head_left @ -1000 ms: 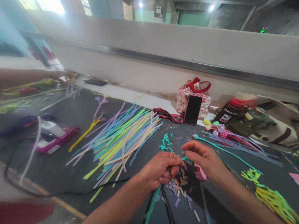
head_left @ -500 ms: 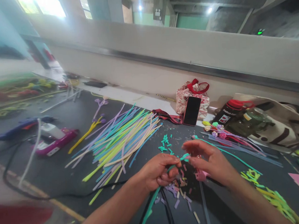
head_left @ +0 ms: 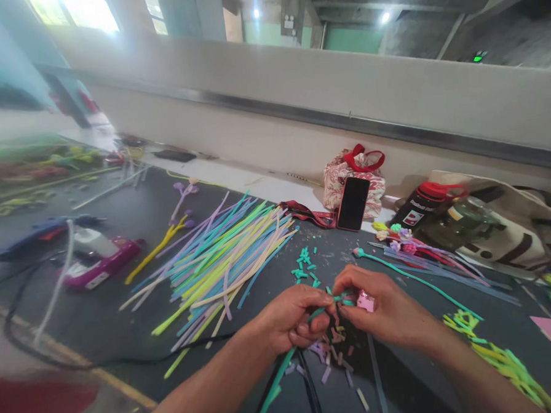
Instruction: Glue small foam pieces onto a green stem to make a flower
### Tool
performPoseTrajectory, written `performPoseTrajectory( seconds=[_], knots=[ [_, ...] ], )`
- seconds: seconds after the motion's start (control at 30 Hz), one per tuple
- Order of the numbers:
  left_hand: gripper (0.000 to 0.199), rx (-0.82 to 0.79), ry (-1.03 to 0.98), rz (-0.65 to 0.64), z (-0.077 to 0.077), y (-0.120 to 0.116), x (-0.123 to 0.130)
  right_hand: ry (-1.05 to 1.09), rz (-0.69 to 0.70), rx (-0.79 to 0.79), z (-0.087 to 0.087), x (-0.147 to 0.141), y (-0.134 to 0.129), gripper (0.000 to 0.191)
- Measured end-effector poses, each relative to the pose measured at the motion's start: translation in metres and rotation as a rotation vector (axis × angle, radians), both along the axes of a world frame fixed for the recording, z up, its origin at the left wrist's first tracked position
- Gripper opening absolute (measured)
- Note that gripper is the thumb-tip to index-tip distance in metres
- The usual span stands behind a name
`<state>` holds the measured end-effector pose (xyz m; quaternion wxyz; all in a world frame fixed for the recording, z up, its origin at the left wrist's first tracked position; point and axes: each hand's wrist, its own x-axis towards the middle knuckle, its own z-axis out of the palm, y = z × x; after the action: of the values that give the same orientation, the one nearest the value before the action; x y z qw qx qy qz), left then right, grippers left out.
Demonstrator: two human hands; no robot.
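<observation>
My left hand [head_left: 297, 316] is closed, pinching a teal pipe cleaner [head_left: 284, 366] whose long end hangs down toward the table's near edge. My right hand [head_left: 377, 303] is closed too, close to the left fingertips. A small pink object [head_left: 365, 301] shows between its thumb and fingers, too covered to name. The teal tip [head_left: 342, 300] lies between both hands, partly hidden by the fingers. Under the hands are cut teal bits [head_left: 301, 270] and purple and pale bits [head_left: 327, 358].
Left of my hands lies a spread of coloured pipe cleaners [head_left: 218, 262]. Further left are a purple tool [head_left: 103, 262] and a blue glue gun [head_left: 46, 234] with a black cord. A phone [head_left: 353, 203], a bottle [head_left: 418, 205] and a teal-stemmed piece [head_left: 418, 279] stand or lie right.
My right hand has closed in, its fingers drawing together around the pink object, which was hanging lower under the palm. My left hand has stayed nearly still with the teal pipe cleaner.
</observation>
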<state>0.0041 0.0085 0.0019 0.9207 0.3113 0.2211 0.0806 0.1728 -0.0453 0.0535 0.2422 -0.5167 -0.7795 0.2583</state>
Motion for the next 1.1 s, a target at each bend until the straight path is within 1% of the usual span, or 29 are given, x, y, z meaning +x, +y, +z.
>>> performPoseTrajectory(
  seconds=[0.3, 0.4, 0.43, 0.47, 0.53, 0.57, 0.6, 0.73, 0.83, 0.97, 1.03, 1.1],
  knots=[
    [0.012, 0.000, -0.002, 0.000, -0.001, -0.001, 0.001, -0.020, -0.045, 0.027, -0.004, -0.001, 0.001, 0.014],
    [0.012, -0.011, -0.012, 0.004, -0.001, 0.000, 0.001, -0.007, -0.043, 0.027, -0.003, -0.001, 0.000, 0.017],
    [0.011, -0.018, -0.015, 0.008, -0.001, 0.000, 0.000, -0.003, -0.039, 0.016, -0.002, 0.000, 0.000, 0.021],
    [0.012, -0.027, -0.022, 0.011, -0.001, 0.000, 0.000, 0.002, -0.035, -0.003, -0.002, 0.001, -0.001, 0.029],
    [0.012, -0.051, -0.055, 0.009, -0.001, 0.001, -0.001, 0.027, -0.041, -0.045, 0.000, 0.004, -0.003, 0.052],
    [0.011, -0.069, -0.082, 0.001, -0.001, 0.002, -0.001, 0.050, -0.055, -0.063, 0.001, 0.005, -0.003, 0.059],
    [0.010, -0.088, -0.110, -0.010, 0.000, 0.002, -0.002, 0.082, -0.075, -0.080, 0.001, 0.006, -0.004, 0.060],
    [0.010, -0.146, -0.204, -0.068, 0.002, 0.001, -0.003, 0.252, -0.156, -0.168, 0.000, 0.004, -0.004, 0.047],
    [0.010, -0.138, -0.237, -0.070, 0.001, 0.001, -0.003, 0.347, -0.153, -0.224, -0.003, -0.004, -0.003, 0.047],
    [0.012, -0.078, -0.235, -0.013, -0.002, 0.000, -0.003, 0.394, -0.197, -0.220, -0.005, -0.010, -0.003, 0.044],
    [0.012, -0.063, -0.218, -0.015, -0.003, 0.001, -0.002, 0.389, -0.222, -0.196, -0.005, -0.011, -0.003, 0.038],
    [0.013, -0.065, -0.217, -0.031, -0.004, 0.001, -0.002, 0.375, -0.212, -0.141, -0.006, -0.010, -0.002, 0.031]
  ],
)
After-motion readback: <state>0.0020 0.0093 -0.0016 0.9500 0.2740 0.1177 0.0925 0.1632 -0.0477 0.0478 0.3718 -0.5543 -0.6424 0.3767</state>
